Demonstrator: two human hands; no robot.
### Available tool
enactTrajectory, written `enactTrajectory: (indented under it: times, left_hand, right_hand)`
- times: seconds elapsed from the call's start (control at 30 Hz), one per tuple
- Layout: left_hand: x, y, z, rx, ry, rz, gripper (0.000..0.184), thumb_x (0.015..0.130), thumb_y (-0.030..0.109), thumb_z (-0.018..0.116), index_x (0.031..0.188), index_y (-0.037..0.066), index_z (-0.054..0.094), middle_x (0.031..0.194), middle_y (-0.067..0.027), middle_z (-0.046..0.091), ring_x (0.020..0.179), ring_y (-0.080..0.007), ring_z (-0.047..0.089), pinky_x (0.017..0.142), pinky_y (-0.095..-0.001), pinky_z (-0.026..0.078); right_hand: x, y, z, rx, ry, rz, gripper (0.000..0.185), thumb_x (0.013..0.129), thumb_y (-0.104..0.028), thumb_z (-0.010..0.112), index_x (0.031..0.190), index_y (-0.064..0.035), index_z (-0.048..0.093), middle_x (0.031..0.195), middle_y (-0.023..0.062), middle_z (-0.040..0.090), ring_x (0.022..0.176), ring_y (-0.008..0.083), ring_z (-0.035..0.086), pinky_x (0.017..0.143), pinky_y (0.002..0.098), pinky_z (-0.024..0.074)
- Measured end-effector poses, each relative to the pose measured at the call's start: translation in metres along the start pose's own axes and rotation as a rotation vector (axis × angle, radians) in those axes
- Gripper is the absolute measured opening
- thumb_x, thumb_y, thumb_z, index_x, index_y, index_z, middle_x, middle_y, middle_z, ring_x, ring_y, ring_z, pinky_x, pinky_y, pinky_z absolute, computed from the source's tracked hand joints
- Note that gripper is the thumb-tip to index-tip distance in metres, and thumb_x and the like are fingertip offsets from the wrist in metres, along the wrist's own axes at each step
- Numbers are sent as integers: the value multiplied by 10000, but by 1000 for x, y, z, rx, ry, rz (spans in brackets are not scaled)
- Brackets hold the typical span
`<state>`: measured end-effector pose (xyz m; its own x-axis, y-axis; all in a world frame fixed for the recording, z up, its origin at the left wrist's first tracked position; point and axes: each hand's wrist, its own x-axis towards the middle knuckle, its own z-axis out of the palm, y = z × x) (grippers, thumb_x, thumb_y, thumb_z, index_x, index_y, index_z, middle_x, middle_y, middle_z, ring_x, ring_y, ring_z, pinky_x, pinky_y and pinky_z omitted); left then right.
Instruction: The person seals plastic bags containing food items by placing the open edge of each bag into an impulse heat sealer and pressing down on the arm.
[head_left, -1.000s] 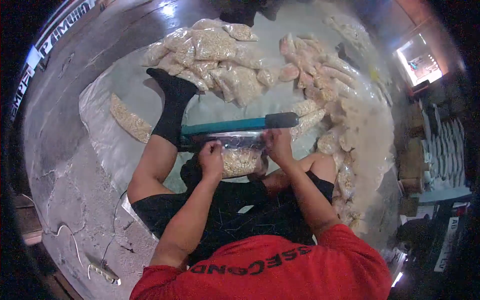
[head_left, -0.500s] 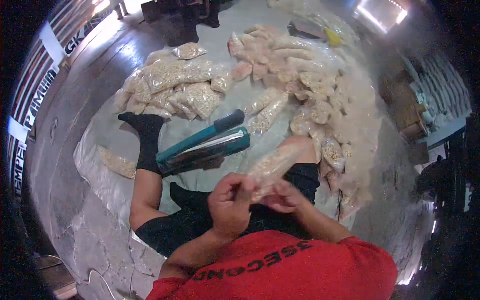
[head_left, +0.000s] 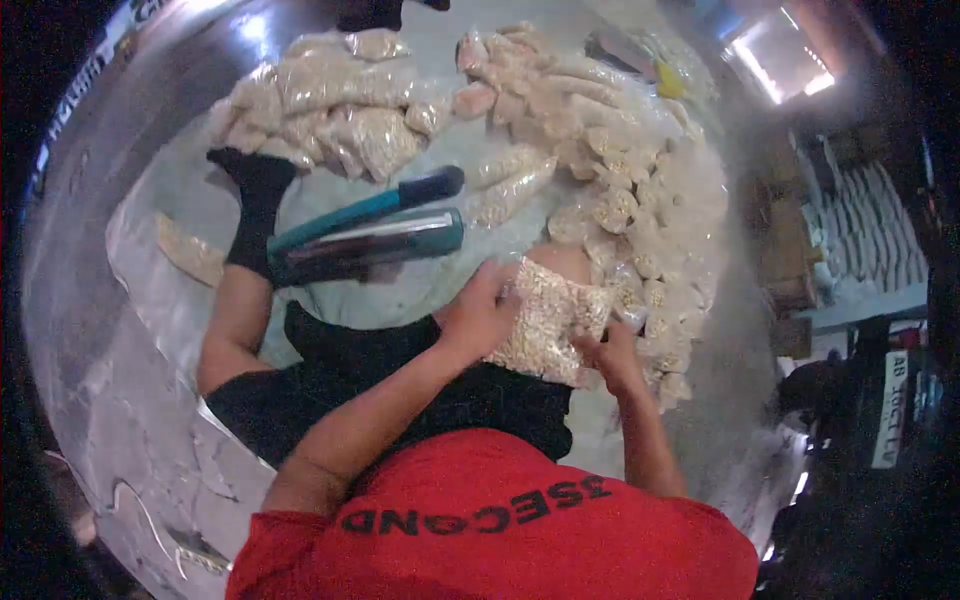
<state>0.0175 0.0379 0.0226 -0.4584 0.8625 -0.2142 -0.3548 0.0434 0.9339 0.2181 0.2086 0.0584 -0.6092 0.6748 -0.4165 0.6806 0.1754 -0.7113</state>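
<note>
A clear plastic bag packed with pale beans or grains (head_left: 550, 322) is held over my lap, between both hands. At its left edge my left hand (head_left: 482, 312) is closed on it, slightly blurred. My right hand (head_left: 612, 358) grips the bag's right side with the fingers. A teal bar sealer (head_left: 375, 240) lies beyond my lap with its dark-handled arm (head_left: 365, 210) raised off the base. Two filled bags (head_left: 510, 190) rest just past the sealer's right end.
Piles of filled bags lie at the upper left (head_left: 340, 110) and along the right (head_left: 620, 170) of the pale sheet (head_left: 150, 290). A single bag (head_left: 188, 250) is near my outstretched foot. A power strip (head_left: 203, 560) sits at lower left.
The bag has left the sealer, whose arm has risen from the base. Both hands have brought the bag over my lap to the right, turning its broad face up.
</note>
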Motion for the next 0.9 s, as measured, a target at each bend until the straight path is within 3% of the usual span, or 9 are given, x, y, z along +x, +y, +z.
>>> enactTrajectory:
  times: [0.07,0.17,0.33,0.4,0.53,0.63,0.7,0.8,0.9]
  left_hand:
    - [-15,16,34,829,385,575,737,868,348,721,1443,-22,447,1453,-251,457,1365,-411,427,1149,-523,322]
    - [-31,22,60,963,-10,846,863,858,566,646,1495,42,391,1576,-224,331,1466,-435,259,1185,-606,193]
    - [-16,-10,62,1220,-92,599,938,849,663,585,1529,58,358,1601,-213,294,1483,-417,240,1206,-586,131]
    - [-25,-2,70,983,-27,760,959,836,691,578,1541,82,347,1603,-200,299,1497,-399,221,1217,-570,111]
    - [-21,-21,60,1051,-201,822,966,790,656,643,1491,35,407,1590,-216,311,1512,-370,210,1233,-531,94]
    - [-18,-23,47,1112,-142,822,891,778,546,711,1454,32,443,1520,-214,403,1437,-360,354,1175,-526,266]
    - [-23,-13,31,893,-69,849,720,797,337,746,1401,32,501,1328,-229,573,1220,-396,572,1019,-472,464]
    - [-45,35,-12,803,1,646,611,791,217,728,1347,40,549,1189,-214,649,1088,-409,634,946,-456,504]
    - [-66,100,-66,739,111,342,421,800,232,722,1170,42,657,1048,-214,692,980,-421,656,873,-468,524]
  right_hand:
    - [1,18,-1,39,1,-76,412,917,-329,726,1165,-7,657,929,61,711,760,162,624,674,345,517]
    - [3,30,-1,345,44,127,420,969,-419,632,1142,-37,662,826,47,659,674,156,581,599,328,487]
    - [4,23,-6,307,32,151,294,992,-286,609,1189,-69,602,902,4,627,658,89,546,505,256,402]
    - [8,44,-16,281,-46,138,379,999,-403,592,1190,-81,646,926,43,672,719,121,589,576,291,471]
    - [7,37,-2,400,-33,-1,348,980,-372,636,1176,-84,645,986,64,689,803,175,641,626,334,515]
    - [12,10,3,886,-18,153,341,950,-330,680,1186,-87,645,997,63,694,787,197,655,640,351,531]
    - [11,16,-8,561,-79,-29,306,942,-222,639,1170,-19,634,1001,106,695,802,227,671,703,372,555]
    - [22,-32,-7,627,-78,-144,363,995,-380,621,1067,-24,624,842,102,666,758,192,652,659,346,559]
    - [82,-17,-10,-112,471,-361,384,993,-335,616,1017,45,664,874,128,687,783,205,654,698,371,531]
